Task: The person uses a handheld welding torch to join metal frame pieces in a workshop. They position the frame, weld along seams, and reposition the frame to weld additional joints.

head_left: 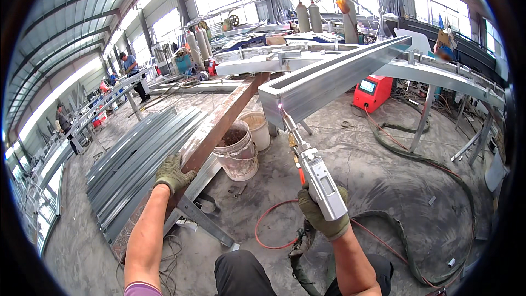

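Note:
My right hand [324, 208], in a green work glove, grips a white and silver handheld laser welding gun [323, 182]. Its nozzle points up and away from me, and a small bright glow shows where the tip meets the near end of a galvanized steel frame [323, 85]. That frame is made of long rectangular profiles and rests tilted across other metalwork. On the left, my gloved left hand [174, 174] is closed over the edge of a rusty brown steel beam [219, 118], which slants away beneath the frame's near end.
Two dirty buckets [236, 156] stand beside the beam, and stacked galvanized profiles [148, 153] lie left of it. A red machine with a screen [372, 93] sits behind the frame. Dark hose [464, 186] loops over the floor at right. A person [131, 68] works far left; gas cylinders [315, 17] stand behind.

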`<act>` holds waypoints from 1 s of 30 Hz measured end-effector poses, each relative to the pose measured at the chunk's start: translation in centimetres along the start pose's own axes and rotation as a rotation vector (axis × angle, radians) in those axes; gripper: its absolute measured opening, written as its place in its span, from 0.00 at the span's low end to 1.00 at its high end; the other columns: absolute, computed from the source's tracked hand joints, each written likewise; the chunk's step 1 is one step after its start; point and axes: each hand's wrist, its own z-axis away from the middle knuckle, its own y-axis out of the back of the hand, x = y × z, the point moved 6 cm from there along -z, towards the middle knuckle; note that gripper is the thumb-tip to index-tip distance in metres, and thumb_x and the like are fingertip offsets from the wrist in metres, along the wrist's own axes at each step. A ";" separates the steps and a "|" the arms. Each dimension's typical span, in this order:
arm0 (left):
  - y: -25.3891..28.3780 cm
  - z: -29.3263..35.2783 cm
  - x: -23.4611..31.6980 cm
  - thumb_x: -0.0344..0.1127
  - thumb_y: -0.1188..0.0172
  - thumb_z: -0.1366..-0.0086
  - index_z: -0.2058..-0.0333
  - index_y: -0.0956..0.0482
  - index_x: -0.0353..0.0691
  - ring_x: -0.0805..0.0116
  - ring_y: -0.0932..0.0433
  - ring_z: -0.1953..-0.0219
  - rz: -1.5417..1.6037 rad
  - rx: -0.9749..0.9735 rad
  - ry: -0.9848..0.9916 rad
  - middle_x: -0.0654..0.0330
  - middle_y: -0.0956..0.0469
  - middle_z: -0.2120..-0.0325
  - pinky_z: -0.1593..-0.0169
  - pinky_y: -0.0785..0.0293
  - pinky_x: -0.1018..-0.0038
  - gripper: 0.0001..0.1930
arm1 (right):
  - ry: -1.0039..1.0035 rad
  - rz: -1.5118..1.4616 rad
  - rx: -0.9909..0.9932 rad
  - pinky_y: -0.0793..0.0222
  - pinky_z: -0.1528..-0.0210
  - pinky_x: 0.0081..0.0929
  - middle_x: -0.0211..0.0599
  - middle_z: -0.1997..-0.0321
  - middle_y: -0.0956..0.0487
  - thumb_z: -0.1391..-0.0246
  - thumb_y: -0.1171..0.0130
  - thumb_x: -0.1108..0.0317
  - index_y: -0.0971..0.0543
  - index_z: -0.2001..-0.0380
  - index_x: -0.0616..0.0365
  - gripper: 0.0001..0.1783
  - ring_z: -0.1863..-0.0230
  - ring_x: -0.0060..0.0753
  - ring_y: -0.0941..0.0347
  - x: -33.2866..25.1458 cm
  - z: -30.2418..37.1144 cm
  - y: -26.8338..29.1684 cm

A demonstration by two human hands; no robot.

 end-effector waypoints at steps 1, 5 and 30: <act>0.1 0.0 0.1 0.69 0.32 0.43 0.27 0.36 0.36 0.46 0.37 0.25 -0.002 -0.010 0.000 0.43 0.35 0.28 0.24 0.40 0.58 0.55 | 0.006 0.004 0.000 0.20 0.68 0.40 0.45 0.68 0.17 0.49 0.29 0.73 0.16 0.59 0.59 0.12 0.71 0.52 0.18 -0.1 0.0 0.0; 0.2 0.2 0.1 0.69 0.32 0.43 0.27 0.37 0.36 0.46 0.38 0.25 -0.016 -0.012 0.003 0.42 0.37 0.27 0.24 0.40 0.59 0.55 | 0.018 0.025 -0.011 0.23 0.71 0.41 0.44 0.71 0.20 0.50 0.30 0.73 0.17 0.63 0.58 0.10 0.74 0.52 0.21 -0.2 -0.2 0.1; 0.6 0.7 0.5 0.66 0.32 0.41 0.25 0.40 0.38 0.49 0.43 0.22 -0.017 -0.020 -0.008 0.45 0.40 0.25 0.22 0.44 0.59 0.55 | -0.042 0.003 -0.026 0.27 0.72 0.32 0.32 0.76 0.22 0.45 0.31 0.78 0.18 0.69 0.58 0.05 0.76 0.31 0.22 -0.5 -0.5 0.1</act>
